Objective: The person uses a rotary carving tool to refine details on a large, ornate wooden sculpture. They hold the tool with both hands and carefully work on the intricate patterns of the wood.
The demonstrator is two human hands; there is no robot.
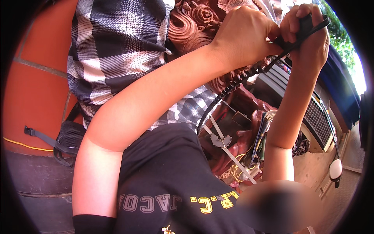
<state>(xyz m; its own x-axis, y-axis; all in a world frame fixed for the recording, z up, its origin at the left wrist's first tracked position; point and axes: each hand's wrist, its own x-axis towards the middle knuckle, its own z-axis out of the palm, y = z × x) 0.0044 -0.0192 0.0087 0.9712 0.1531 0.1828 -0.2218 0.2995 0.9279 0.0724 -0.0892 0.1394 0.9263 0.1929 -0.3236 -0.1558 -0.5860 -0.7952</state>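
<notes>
- The left hand has its grip closed at the near end of a black, flexible strap-like piece; the exact contact is partly hidden. It seems to steady that end.
- The right hand has its fingers curled round the same piece, a loop jutting past them. The hands are close together, probably so each can brace against the other.
- A black coiled plastic cord runs from the hands toward the lap, its coils likely giving slack.
- Reddish-brown carved wood lies beyond, beside black-and-white plaid cloth.
</notes>
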